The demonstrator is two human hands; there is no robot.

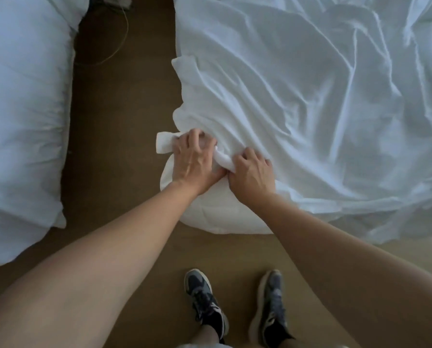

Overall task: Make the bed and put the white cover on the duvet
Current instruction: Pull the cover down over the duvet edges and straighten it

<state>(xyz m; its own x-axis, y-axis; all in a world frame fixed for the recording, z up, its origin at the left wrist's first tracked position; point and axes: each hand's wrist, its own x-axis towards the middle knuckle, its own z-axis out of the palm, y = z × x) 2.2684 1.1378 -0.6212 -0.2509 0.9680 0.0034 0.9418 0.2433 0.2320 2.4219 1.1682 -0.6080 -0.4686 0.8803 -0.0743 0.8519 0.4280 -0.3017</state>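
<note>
The left hand (194, 159) curls its fingers round a bunched twist of the white cover (310, 96). The right hand (252, 174) pinches the same twist just beside it. Under the 2 hands the duvet (209, 212) corner points toward the person, and the cover spreads away up and right.

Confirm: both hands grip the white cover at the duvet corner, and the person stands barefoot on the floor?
Not barefoot: the head view shows dark sneakers. Left hand and right hand do grip the white cover at the duvet corner.

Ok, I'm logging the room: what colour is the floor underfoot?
The floor is plain brown, seen best in the head view.
</note>
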